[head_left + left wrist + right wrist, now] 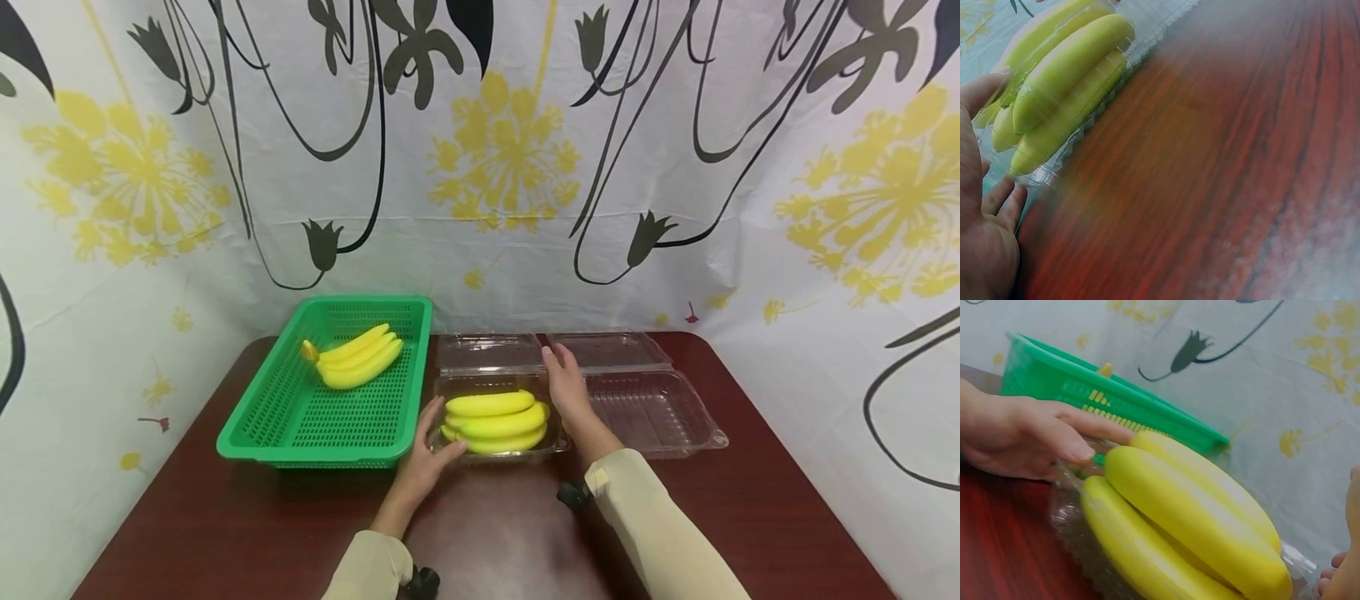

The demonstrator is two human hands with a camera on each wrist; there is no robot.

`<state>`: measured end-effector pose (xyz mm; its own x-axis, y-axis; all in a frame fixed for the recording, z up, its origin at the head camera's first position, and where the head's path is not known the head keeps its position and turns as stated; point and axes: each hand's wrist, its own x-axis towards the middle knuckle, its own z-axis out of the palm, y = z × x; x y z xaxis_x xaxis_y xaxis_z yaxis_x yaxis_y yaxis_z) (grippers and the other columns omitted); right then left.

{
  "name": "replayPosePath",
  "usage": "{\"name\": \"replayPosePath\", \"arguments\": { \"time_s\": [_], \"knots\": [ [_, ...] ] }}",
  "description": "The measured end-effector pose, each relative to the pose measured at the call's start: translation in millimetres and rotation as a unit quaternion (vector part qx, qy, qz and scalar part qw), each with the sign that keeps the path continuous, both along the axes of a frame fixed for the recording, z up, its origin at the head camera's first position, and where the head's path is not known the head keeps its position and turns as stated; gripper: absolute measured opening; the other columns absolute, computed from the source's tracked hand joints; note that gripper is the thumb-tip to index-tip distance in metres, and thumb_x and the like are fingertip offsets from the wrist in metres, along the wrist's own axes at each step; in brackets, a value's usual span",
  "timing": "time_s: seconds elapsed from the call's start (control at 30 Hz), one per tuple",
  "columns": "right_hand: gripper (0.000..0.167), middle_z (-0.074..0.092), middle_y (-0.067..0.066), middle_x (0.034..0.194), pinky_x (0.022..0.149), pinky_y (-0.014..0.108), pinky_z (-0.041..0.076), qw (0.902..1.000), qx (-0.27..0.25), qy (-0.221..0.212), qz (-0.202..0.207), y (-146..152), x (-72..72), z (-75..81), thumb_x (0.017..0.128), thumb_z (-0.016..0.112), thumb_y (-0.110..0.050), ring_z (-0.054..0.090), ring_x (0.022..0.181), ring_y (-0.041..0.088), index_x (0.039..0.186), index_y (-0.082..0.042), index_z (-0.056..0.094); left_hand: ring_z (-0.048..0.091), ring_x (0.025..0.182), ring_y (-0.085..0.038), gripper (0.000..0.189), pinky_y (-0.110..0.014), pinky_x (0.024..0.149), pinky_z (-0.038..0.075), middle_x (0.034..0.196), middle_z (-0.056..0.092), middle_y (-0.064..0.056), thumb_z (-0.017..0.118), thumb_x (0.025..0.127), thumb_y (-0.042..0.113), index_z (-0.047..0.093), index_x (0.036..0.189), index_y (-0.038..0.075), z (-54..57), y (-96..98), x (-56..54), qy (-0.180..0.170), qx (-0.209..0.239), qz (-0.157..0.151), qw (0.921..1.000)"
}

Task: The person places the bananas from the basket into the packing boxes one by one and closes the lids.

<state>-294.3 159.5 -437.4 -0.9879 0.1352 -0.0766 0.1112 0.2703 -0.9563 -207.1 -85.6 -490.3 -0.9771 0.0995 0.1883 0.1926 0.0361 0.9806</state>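
A bunch of yellow bananas (498, 425) lies in a clear plastic clamshell container (487, 354), whose lid is folded back towards the wall. My left hand (420, 462) is at the container's left side, thumb near the front corner and fingers extended along the side. In the left wrist view, the left thumb and fingers (1011, 203) are spread around the near end, by the bananas (1072, 75). My right hand (570, 392) reaches along the container's right side, fingers extended near the lid hinge. In the right wrist view, only part of the right hand (1341, 569) shows at the edge.
A green perforated basket (322, 454) stands on the left with another bunch of bananas (360, 362) inside. To the right sits a second clear container (652, 412) with its lid folded back. A patterned cloth (510, 283) hangs behind the dark red wooden table (495, 517).
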Motion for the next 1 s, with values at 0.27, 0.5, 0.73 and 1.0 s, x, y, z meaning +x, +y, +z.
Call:
{"name": "replayPosePath", "arguments": {
  "time_s": [0.27,0.5,0.73,1.0],
  "knots": [
    [0.075,0.020,0.014,0.159,0.113,0.053,0.020,0.9994,-0.035,-0.003,-0.007,-1,-8.5,-9.9,0.101,0.032,-0.057,0.021,0.143,0.035,0.156,-0.008,0.018,0.024,0.139,-0.043,0.077,-0.056,0.111,0.022,0.156,0.020,-0.022,0.070,0.085,0.001,0.030,0.150,-0.002,0.6,0.7,0.1,0.005,0.005,-0.011,0.9999],
    [0.079,0.015,0.014,0.160,0.114,0.054,0.017,0.9996,-0.024,-0.013,-0.011,-5,-7.9,-9.1,0.099,0.030,-0.061,0.017,0.144,0.036,0.157,-0.009,0.014,0.020,0.141,-0.041,0.079,-0.057,0.111,0.020,0.158,0.019,-0.018,0.070,0.086,0.003,0.028,0.152,0.002,1.4,-0.9,-0.6,-0.006,0.004,-0.015,0.9999],
    [0.077,0.022,0.012,0.158,0.112,0.053,0.021,0.9991,-0.027,0.000,-0.032,-11,-3.5,-11.0,0.099,0.033,-0.062,0.024,0.142,0.034,0.156,-0.012,0.019,0.019,0.142,-0.042,0.080,-0.058,0.111,0.020,0.159,0.017,-0.017,0.070,0.086,0.004,0.026,0.153,0.004,2.0,-2.2,-0.5,-0.012,0.008,-0.025,0.9996],
    [0.068,0.032,0.014,0.154,0.111,0.052,0.025,0.9952,-0.056,0.047,-0.065,-15,-0.8,-17.4,0.100,0.038,-0.055,0.030,0.139,0.034,0.152,-0.010,0.030,0.019,0.141,-0.043,0.080,-0.058,0.110,0.021,0.158,0.017,-0.018,0.069,0.086,0.002,0.024,0.153,0.002,0.0,-3.6,-0.8,-0.008,0.013,-0.026,0.9996]
  ]
}}
